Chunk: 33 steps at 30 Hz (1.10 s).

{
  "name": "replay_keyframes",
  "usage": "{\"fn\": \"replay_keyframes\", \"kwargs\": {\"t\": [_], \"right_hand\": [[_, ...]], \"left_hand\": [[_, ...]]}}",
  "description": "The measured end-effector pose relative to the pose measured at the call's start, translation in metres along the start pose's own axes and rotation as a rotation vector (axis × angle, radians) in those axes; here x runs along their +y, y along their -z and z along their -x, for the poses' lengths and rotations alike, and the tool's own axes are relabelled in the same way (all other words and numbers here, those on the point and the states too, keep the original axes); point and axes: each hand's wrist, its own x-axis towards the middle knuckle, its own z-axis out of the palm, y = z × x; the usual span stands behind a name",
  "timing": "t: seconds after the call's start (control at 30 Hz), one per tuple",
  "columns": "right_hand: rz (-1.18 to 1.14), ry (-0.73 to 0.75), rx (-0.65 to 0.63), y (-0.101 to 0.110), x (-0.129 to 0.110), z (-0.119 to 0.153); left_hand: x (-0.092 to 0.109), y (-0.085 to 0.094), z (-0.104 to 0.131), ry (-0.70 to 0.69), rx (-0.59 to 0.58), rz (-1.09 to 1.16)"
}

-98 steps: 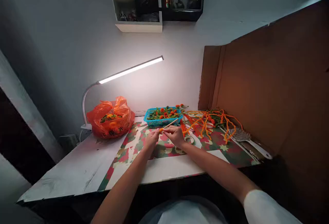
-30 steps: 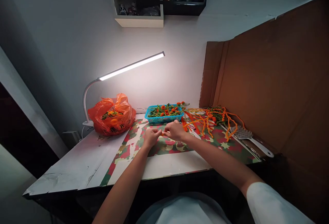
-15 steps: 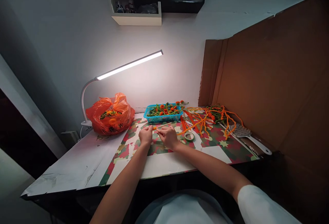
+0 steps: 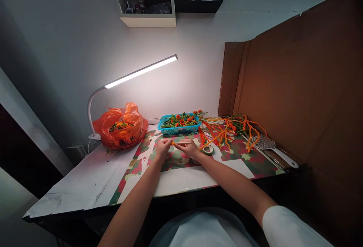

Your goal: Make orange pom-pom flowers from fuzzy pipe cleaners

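Observation:
My left hand is closed in a pinch at the left end of a thin pale stick. A small orange piece, perhaps fuzzy craft stem, shows on the stick between my hands; its exact form is too small to tell. Facing it, my right hand has its fingers closed on the stick, which lies across them and points right. Just right of that hand is a roll of green tape. Behind both hands stands a blue basket holding orange flower heads with green stems.
Orange fuzzy stems lie tangled at the back right, near a white-handled brush. An orange plastic bag stands left, beside a lit desk lamp. A cardboard panel walls the right side; shelves hang above.
The stick has swung from slanting upward to nearly level across my right fingers. Both hands have shifted slightly right in view, staying close together.

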Motion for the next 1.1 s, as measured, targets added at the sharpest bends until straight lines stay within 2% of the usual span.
{"fn": "replay_keyframes", "kwargs": {"t": [0.1, 0.2, 0.47, 0.57, 0.67, 0.77, 0.87, 0.97, 1.1], "right_hand": [[0.003, -0.056, -0.016, 0.008, -0.001, -0.001], [0.045, -0.068, 0.004, 0.015, -0.005, -0.002], [0.228, 0.043, -0.028, 0.025, -0.013, -0.001], [0.453, 0.111, 0.031, 0.023, -0.017, 0.002], [0.631, 0.188, 0.109, 0.018, -0.017, 0.004], [0.717, 0.248, 0.176, 0.015, -0.015, 0.005], [0.765, 0.273, 0.229, 0.015, -0.013, 0.005], [0.789, 0.28, 0.256, 0.017, -0.013, 0.006], [0.8, 0.265, 0.274, 0.02, -0.011, 0.006]], "left_hand": [[0.002, 0.002, 0.002, -0.065, -0.056, 0.012], [0.006, 0.005, 0.006, -0.096, -0.086, -0.068], [0.004, 0.006, 0.009, -0.132, -0.108, -0.203], [0.005, 0.006, 0.009, -0.194, -0.044, -0.3], [0.01, 0.003, 0.011, -0.25, 0.072, -0.411], [0.014, -0.002, 0.015, -0.248, 0.175, -0.465], [0.015, -0.007, 0.018, -0.256, 0.208, -0.471], [0.012, -0.008, 0.018, -0.284, 0.185, -0.455], [0.011, -0.005, 0.018, -0.319, 0.057, -0.433]]}}
